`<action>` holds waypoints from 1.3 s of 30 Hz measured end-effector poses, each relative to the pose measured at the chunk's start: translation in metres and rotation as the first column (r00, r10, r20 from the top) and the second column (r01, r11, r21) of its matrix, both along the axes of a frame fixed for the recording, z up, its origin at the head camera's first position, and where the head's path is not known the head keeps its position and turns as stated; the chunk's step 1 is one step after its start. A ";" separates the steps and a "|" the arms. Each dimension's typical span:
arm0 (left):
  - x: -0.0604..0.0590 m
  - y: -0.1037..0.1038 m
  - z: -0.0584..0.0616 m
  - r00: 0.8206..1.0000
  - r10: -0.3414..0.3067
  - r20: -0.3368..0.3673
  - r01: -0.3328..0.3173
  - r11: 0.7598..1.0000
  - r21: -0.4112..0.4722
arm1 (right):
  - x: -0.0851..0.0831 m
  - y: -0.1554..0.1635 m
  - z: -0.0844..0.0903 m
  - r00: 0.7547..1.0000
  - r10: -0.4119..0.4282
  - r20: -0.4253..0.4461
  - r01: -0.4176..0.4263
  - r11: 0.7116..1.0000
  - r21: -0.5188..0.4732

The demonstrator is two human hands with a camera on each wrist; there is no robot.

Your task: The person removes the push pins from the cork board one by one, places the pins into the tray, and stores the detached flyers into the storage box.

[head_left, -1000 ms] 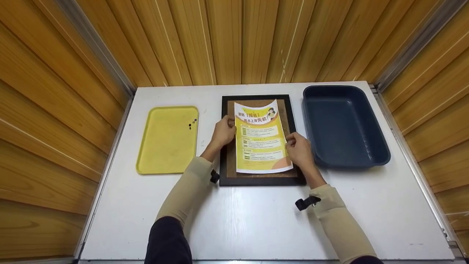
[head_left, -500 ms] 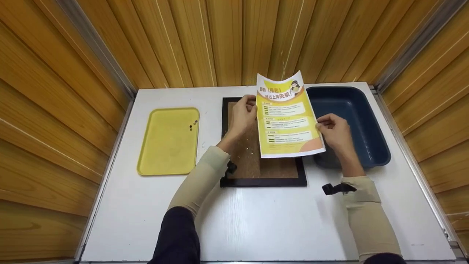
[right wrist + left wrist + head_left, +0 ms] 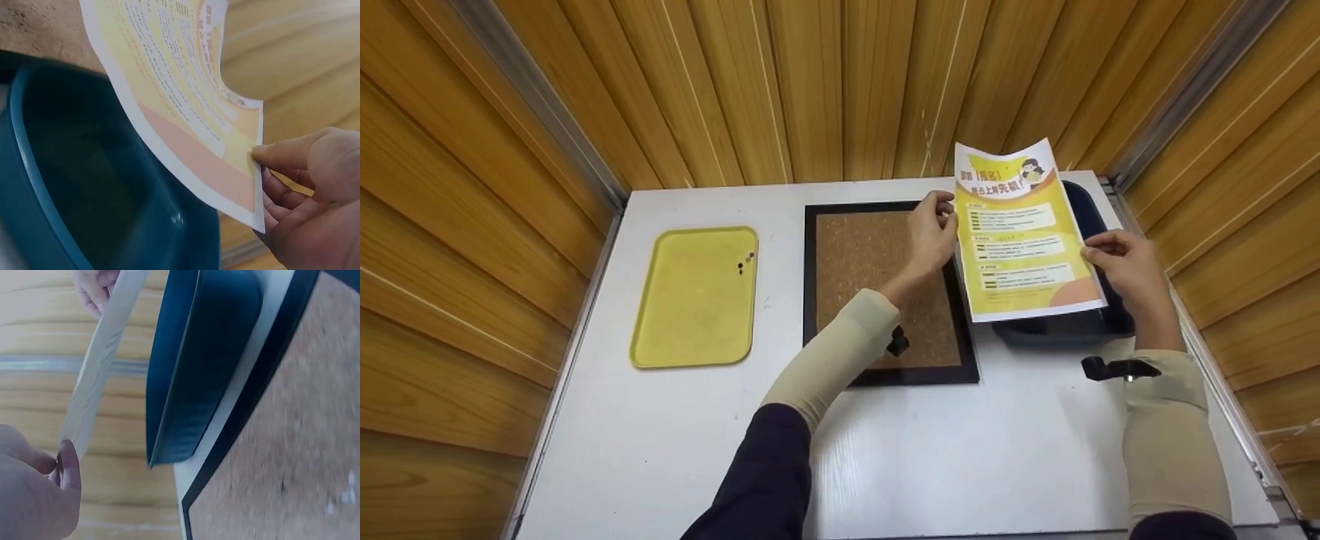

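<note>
A yellow and white printed flyer (image 3: 1020,247) is held up over the dark blue basin (image 3: 1080,330), covering much of it in the head view. My left hand (image 3: 934,232) pinches the flyer's left edge, thumb against fingers. On the opposite edge my right hand (image 3: 1132,270) pinches it between thumb and fingertips. The right wrist view shows the sheet (image 3: 180,112) bowed, its lower edge above the basin's rim (image 3: 28,146). Under my left forearm lies a cork board (image 3: 862,262) in a black frame, partly hidden by that arm.
A yellow tray (image 3: 694,300) lies at the left of the white table (image 3: 660,450), with several small dark pieces (image 3: 742,264) near its right edge. Wood-look panels (image 3: 810,90) wall in the back and both sides.
Both hands have lifted the flyer off the cork board and carried it right, over the basin. The board's cork face now shows. The head view has shifted slightly.
</note>
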State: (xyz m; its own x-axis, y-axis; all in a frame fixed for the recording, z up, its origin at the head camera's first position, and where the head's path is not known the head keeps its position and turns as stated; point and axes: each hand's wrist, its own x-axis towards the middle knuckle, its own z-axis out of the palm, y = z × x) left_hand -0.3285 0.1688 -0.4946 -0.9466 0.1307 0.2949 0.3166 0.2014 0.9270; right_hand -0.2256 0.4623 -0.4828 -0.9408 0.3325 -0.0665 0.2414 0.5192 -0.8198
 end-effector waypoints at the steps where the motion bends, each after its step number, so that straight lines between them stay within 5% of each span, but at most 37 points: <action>1: 0.000 0.006 -0.001 1.000 0.007 0.008 -0.007 1.000 -0.011 | 0.001 0.006 0.000 1.000 -0.009 0.010 0.010 1.000 -0.009; 5: 0.001 0.029 -0.006 0.999 0.010 0.034 -0.009 1.000 -0.028 | 0.006 0.029 -0.003 0.997 -0.062 0.050 0.065 0.996 -0.058; 10: -0.003 0.050 -0.014 0.999 0.029 0.017 -0.027 0.997 -0.071 | 0.005 0.045 -0.011 0.992 -0.125 -0.003 0.123 0.983 -0.138; 18: -0.002 0.074 -0.036 0.997 0.063 0.043 -0.058 0.993 -0.099 | 0.002 0.058 -0.030 0.987 -0.158 -0.007 0.157 0.985 -0.072; 26: -0.007 0.081 -0.048 0.996 0.072 0.049 -0.066 0.990 -0.121 | -0.002 0.059 -0.045 0.971 -0.219 -0.095 0.210 0.972 -0.102; 39: -0.014 0.082 -0.058 0.994 0.073 0.084 -0.053 0.975 -0.215 | 0.003 0.054 -0.066 0.950 -0.307 -0.066 0.300 0.950 -0.090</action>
State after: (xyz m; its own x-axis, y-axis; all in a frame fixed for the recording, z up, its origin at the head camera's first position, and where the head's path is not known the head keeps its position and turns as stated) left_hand -0.3421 0.2509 -0.5525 -0.9764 0.1201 0.1796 0.2137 0.4137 0.8850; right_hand -0.2230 0.5166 -0.5488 -0.7994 0.5998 -0.0340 0.3113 0.3651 -0.8774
